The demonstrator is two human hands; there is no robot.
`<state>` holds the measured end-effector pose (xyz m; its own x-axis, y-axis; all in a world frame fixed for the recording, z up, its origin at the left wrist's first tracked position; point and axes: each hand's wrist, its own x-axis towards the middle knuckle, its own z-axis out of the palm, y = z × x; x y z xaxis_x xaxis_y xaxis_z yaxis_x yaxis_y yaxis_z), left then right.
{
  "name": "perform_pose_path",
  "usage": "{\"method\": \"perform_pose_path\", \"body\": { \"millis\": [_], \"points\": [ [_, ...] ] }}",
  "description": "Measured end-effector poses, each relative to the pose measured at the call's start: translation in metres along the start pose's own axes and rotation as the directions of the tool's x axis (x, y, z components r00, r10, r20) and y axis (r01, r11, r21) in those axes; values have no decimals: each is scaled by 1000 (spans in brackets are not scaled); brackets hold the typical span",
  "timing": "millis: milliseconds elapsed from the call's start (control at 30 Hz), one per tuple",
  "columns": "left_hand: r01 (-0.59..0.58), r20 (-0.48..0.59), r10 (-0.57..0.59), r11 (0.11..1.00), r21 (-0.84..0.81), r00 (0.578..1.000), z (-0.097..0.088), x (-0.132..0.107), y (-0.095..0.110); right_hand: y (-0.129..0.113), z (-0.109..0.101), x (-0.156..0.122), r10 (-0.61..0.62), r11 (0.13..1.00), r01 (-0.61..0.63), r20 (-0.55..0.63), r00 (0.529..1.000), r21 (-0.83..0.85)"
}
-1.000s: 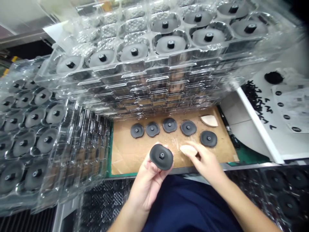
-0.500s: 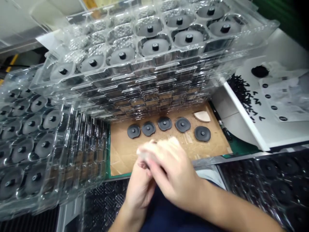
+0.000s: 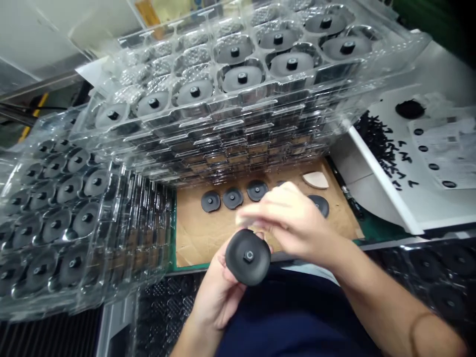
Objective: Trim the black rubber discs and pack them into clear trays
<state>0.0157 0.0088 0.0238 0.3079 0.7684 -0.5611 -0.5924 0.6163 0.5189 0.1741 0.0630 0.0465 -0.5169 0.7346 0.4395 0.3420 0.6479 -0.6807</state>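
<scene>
The matte black rubber disc has a small grey centre stud. The clear plastic blister trays hold rows of matching black discs beside pockets with a silvery dimpled pattern. Below them lies tan cardboard edged by a green mat, with a cream wedge on it, and small black pieces speckle a white board.

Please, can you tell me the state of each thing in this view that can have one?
Left hand: holding the black studded disc.
Black studded disc: held up, stud showing.
Right hand: raised above the disc, not gripping.
Clear plastic trays: stacked, tilted, filled with discs.
Loose discs: lying flat, two partly hidden.
Beige pad: lying flat.
</scene>
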Motion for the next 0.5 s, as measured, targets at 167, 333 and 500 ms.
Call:
{"method": "perform_pose_path", "body": {
  "millis": [167, 333, 500],
  "points": [
    [32, -71, -32, 999, 1, 997, -5, -3, 4, 31, 35, -54, 602, 796, -574, -161, 782, 191],
    [48, -94, -45, 998, 27, 995, -4, -1, 3, 38, 64, -99, 655, 744, -634, -40, 755, 208],
    [95, -8, -95, 995, 16, 995, 2, 5, -4, -2, 18, -57, 496, 868, -479, -296, 816, 132]
  ]
}}
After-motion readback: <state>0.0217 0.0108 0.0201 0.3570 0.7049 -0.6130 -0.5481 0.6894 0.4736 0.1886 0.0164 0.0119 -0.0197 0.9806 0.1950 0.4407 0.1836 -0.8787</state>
